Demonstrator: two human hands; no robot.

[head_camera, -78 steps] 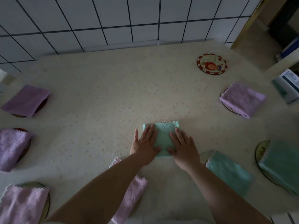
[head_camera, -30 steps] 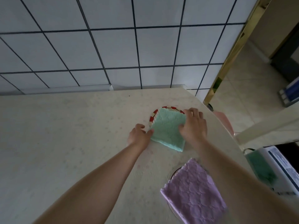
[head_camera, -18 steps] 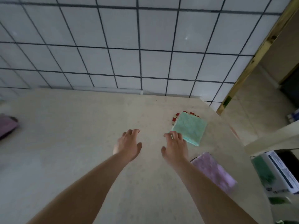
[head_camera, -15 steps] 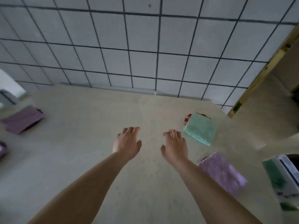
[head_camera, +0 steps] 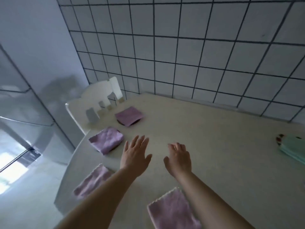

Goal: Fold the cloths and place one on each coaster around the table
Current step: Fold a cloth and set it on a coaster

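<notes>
My left hand and my right hand hover over the middle of the table, fingers relaxed, holding nothing. A folded green cloth lies on a red-rimmed coaster at the far right edge. Along the left side lie folded purple cloths: one at the back on a dark coaster, one nearer, one beside my left forearm. Another purple cloth lies at the front between my arms.
A white chair back stands against the table's left side. A tiled wall runs behind the table. A glossy grey fridge stands at far left.
I set the green cloth on the red-rimmed coaster and let go. My view has swung left since; the green cloth is now at the right edge and both hands have drawn back, empty.
</notes>
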